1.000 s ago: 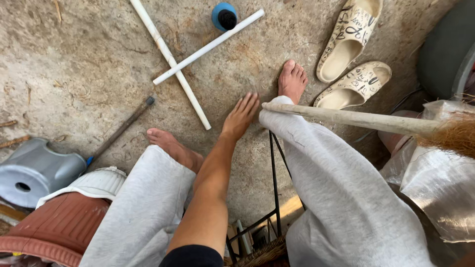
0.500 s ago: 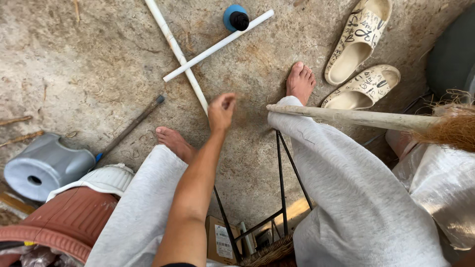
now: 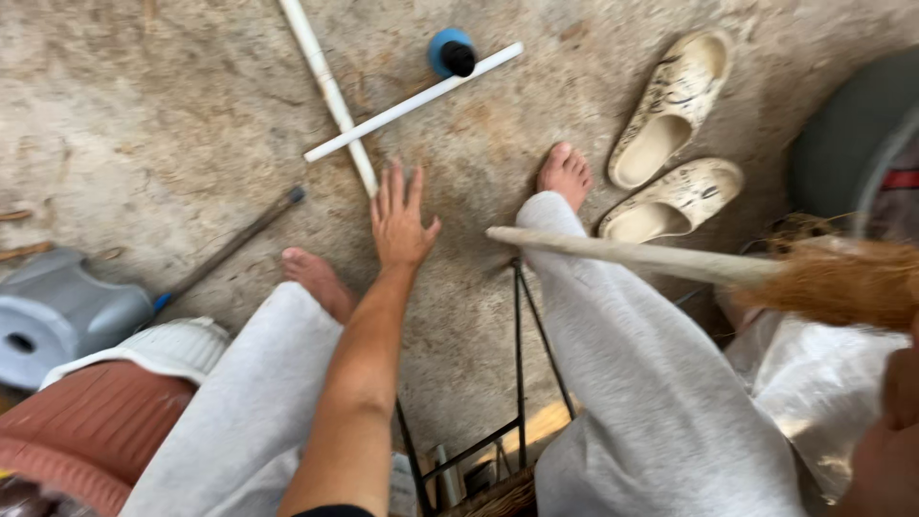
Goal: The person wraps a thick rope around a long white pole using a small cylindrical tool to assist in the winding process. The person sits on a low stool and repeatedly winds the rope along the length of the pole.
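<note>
Right hand (image 3: pixel 885 436): only a blurred sliver at the frame's 4 o'clock corner, cut off by the edge; cannot tell whether it is closed or what it grips. Broom (image 3: pixel 766 273) with pale stick and brown fibre head lies across the right thigh, its head blurred toward 3 o'clock. Left sole hidden under the trouser leg; only toes show. Frame of a black metal stool (image 3: pixel 522 383) partly hidden between the legs.

Left hand (image 3: pixel 400 225): palm down, fingers spread wide, holding nothing. Fingertips just short of the lower end of a white pipe (image 3: pixel 330 91); contact hard to judge, looks apart. A second white pipe (image 3: pixel 416 101) crosses the first at 12 o'clock from the hand. Blue cap with black centre (image 3: pixel 452 53) sits touching the second pipe's upper side.

Pair of cream slippers (image 3: pixel 670 144) at 2 o'clock. Dark rod (image 3: pixel 235 244) at 9 o'clock of the hand. Grey plastic container (image 3: pixel 53 311) and reddish pot (image 3: pixel 81 431) at 8 o'clock, both cut off.
</note>
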